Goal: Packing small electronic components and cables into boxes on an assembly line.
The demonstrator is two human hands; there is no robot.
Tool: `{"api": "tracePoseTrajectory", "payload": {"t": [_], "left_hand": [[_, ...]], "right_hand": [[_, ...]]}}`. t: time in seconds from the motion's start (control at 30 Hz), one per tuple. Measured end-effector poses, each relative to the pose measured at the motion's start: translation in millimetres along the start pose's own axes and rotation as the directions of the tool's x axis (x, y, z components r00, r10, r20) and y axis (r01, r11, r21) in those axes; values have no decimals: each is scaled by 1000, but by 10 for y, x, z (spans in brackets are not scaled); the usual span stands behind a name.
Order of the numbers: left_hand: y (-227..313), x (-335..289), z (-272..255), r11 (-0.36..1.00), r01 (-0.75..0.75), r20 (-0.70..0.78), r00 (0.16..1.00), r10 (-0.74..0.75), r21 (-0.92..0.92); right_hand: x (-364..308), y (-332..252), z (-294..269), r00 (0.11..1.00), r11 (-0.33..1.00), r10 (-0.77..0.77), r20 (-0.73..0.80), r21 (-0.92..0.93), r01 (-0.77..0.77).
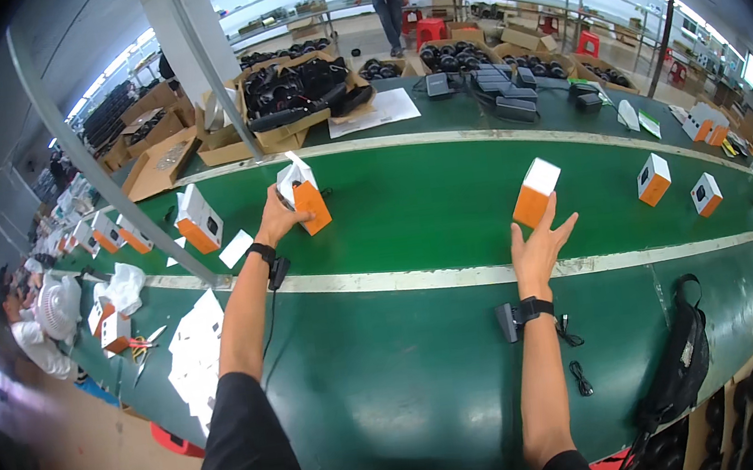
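Observation:
My left hand (277,218) is closed on a small white-and-orange box (312,209) over the green belt. White flaps stand up at the top of that box, and something dark shows in its opening. Farther right, my right hand (540,256) has its thumb and fingers spread just at the near side of another white-and-orange box (532,206). Whether the fingertips touch this box I cannot tell. Its white top looks closed. Each wrist wears a black strap with a small device on it.
Similar boxes stand along the green belt (410,203), such as one white-and-orange box (653,179) on the right. On the near table lie white papers (196,348), scissors (141,346), coiled black cables (580,377) and a black pouch (680,368). A metal post (99,164) rises left.

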State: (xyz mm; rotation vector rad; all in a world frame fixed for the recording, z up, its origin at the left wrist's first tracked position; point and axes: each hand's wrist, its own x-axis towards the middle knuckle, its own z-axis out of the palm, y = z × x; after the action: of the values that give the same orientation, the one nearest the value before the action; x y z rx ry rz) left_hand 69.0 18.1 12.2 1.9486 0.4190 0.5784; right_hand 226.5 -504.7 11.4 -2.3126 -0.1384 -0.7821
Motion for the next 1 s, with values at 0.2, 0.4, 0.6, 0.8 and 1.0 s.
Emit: {"api": "tracePoseTrajectory", "payload": {"t": [0.2, 0.4, 0.6, 0.8, 1.0], "left_hand": [[1524, -1435, 1440, 932, -270, -130, 943, 306, 241], [2073, -1785, 1135, 970, -216, 666, 741, 86, 115], [726, 92, 806, 657, -364, 186, 926, 327, 660], [-33, 457, 592, 608, -204, 162, 979, 123, 767], [1179, -909, 1107, 747, -426, 186, 903, 388, 511]], "right_hand": [[-803, -979, -228, 771, 692, -423, 476, 719, -65], [-1015, -573, -370, 718, 429, -337, 609, 778, -459], [-1003, -194, -370, 564, 369, -405, 720, 693, -620], [-1155, -302, -260, 567, 374, -435, 700, 713, -593], [-926, -182, -399, 570, 357, -413, 711, 701, -617]]}}
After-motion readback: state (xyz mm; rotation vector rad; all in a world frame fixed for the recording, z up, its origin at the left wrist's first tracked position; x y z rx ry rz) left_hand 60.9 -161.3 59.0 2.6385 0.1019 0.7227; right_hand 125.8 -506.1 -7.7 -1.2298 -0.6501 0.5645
